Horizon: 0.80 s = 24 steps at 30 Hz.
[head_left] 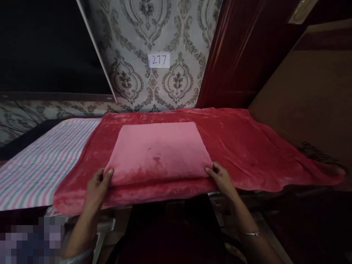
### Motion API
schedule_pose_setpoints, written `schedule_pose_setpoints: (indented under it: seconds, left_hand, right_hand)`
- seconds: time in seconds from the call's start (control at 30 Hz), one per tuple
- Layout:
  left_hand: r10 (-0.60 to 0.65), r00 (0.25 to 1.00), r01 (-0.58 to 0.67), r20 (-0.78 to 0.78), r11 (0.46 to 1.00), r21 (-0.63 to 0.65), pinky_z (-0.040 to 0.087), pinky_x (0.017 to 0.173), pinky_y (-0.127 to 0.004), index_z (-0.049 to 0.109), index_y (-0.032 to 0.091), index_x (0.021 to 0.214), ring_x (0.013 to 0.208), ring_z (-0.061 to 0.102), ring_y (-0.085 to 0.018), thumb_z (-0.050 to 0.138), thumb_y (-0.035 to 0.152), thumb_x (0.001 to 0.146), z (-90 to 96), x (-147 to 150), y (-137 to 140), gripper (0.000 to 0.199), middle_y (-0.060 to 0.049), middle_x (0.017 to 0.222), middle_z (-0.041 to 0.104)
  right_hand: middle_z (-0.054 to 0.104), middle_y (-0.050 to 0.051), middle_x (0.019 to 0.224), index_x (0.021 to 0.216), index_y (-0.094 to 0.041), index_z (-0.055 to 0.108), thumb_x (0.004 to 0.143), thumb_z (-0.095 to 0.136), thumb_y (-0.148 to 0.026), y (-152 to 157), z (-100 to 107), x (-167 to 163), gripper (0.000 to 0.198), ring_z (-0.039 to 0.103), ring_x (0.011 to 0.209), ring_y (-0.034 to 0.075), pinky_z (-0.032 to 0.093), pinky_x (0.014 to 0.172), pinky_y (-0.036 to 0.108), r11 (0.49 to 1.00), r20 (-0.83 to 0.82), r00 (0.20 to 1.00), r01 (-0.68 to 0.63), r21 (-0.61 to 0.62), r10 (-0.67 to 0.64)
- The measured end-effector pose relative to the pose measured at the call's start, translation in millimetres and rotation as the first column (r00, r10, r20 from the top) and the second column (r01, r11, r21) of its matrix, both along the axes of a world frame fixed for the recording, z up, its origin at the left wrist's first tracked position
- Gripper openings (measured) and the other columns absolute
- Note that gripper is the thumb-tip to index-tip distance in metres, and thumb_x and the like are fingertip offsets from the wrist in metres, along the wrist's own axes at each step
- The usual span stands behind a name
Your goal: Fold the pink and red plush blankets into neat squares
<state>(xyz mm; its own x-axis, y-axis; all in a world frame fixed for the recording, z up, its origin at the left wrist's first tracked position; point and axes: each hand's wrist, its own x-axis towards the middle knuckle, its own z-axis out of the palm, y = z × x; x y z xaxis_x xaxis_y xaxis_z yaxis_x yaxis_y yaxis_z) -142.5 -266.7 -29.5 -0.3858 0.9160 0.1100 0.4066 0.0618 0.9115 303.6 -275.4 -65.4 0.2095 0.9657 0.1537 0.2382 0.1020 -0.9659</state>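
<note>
A pink towel-like cloth [159, 150] lies flat on a red plush blanket [236, 146] in the middle of the view. My left hand [98, 185] pinches the cloth's near left corner between thumb and fingers. At the near right corner, my right hand [221, 178] grips the same cloth with thumb on top. Its near edge, held between both hands, is slightly raised and curved over the blanket's front part. The fingers under the cloth are partly hidden.
A striped cloth [49, 157] lies left of the blanket. Behind stand a dark screen [52, 47] and patterned wallpaper with a paper label [159, 60] reading 277. A dark red door or panel [236, 47] and a large brown board-like object [310, 99] bound the right side.
</note>
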Motion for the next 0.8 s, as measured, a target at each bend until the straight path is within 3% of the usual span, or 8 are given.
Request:
schedule_pose_setpoints:
  seconds: [0.1,0.2,0.3,0.37,0.47,0.53,0.63,0.8]
  left_hand:
    - [0.072,0.984,-0.074,-0.164,0.997,-0.008,0.046,0.069,-0.031,0.067,0.02,0.084,0.075,0.058,-0.021,0.058,0.07,0.07,-2.2,-4,3,0.052,0.001,0.073,0.062]
    - [-0.024,0.99,0.016,-0.139,0.998,-0.057,0.048,0.068,-0.031,0.065,0.02,0.083,0.074,0.059,-0.021,0.057,0.074,0.069,0.8,-10,1,0.056,0.0,0.075,0.065]
    - [0.003,0.986,-0.011,-0.168,0.999,-0.045,0.053,0.071,-0.035,0.067,0.016,0.097,0.078,0.065,-0.024,0.055,0.078,0.072,6.9,-12,-1,0.068,-0.006,0.088,0.07]
    - [0.093,0.935,-0.062,-0.343,0.993,0.1,0.056,0.084,-0.043,0.066,0.013,0.113,0.095,0.068,-0.03,0.05,0.075,0.079,12.7,-5,1,0.073,-0.014,0.108,0.071]
    - [0.051,0.756,0.152,-0.653,0.956,0.25,0.041,0.113,-0.052,0.06,0.012,0.133,0.134,0.054,-0.034,0.041,0.061,0.093,24.5,22,13,0.066,-0.02,0.14,0.061]
    - [-0.062,0.603,0.316,-0.795,0.934,0.167,0.03,0.121,-0.056,0.053,0.013,0.144,0.147,0.041,-0.033,0.038,0.052,0.099,32.7,46,23,0.062,-0.019,0.153,0.051]
    - [-0.205,0.421,0.399,-0.884,0.917,-0.023,0.022,0.123,-0.064,0.042,0.012,0.154,0.154,0.028,-0.035,0.039,0.05,0.102,38.8,80,37,0.065,-0.018,0.164,0.035]
    - [-0.361,0.378,0.326,-0.853,0.914,-0.242,0.022,0.12,-0.071,0.04,0.018,0.157,0.154,0.024,-0.038,0.042,0.053,0.102,24.3,97,49,0.066,-0.014,0.166,0.031]
  right_hand:
    - [0.066,0.001,0.08,0.08,-0.019,0.067,0.072,0.074,-0.058,1,-7,5,0.041,0.058,0.079,0.02,0.048,0.077,0.033,0.999,-0.023,0.999,-0.039,-0.03,0.038]
    - [0.067,0.001,0.081,0.083,-0.02,0.067,0.075,0.072,-0.058,-1,-11,13,0.039,0.059,0.078,0.02,0.05,0.076,0.033,0.996,0.006,0.997,-0.078,-0.031,0.078]
    - [0.072,0.008,0.104,0.107,-0.02,0.068,0.08,0.068,-0.057,-1,-7,16,0.046,0.065,0.094,0.024,0.053,0.086,0.039,0.993,0.055,0.996,0.062,0.099,-0.068]
    - [0.069,0.013,0.124,0.126,-0.021,0.064,0.087,0.062,-0.057,3,4,10,0.053,0.064,0.112,0.028,0.051,0.096,0.045,0.956,0.184,0.96,0.163,0.246,-0.211]
    - [0.059,0.015,0.143,0.142,-0.021,0.056,0.097,0.048,-0.054,17,31,-16,0.056,0.053,0.133,0.029,0.041,0.112,0.051,0.923,0.498,0.838,0.015,0.384,-0.221]
    - [0.05,0.014,0.154,0.149,-0.022,0.051,0.101,0.041,-0.052,32,50,-40,0.057,0.042,0.144,0.03,0.033,0.118,0.053,0.928,0.692,0.707,-0.146,0.343,-0.145]
    - [0.035,0.01,0.165,0.155,-0.026,0.045,0.103,0.042,-0.05,52,62,-72,0.058,0.025,0.154,0.033,0.024,0.121,0.059,0.956,0.871,0.491,-0.244,0.161,-0.022]
    - [0.028,0.007,0.168,0.158,-0.031,0.041,0.103,0.043,-0.054,67,43,-86,0.06,0.02,0.155,0.037,0.019,0.122,0.063,0.976,0.926,0.341,-0.195,-0.095,0.158]
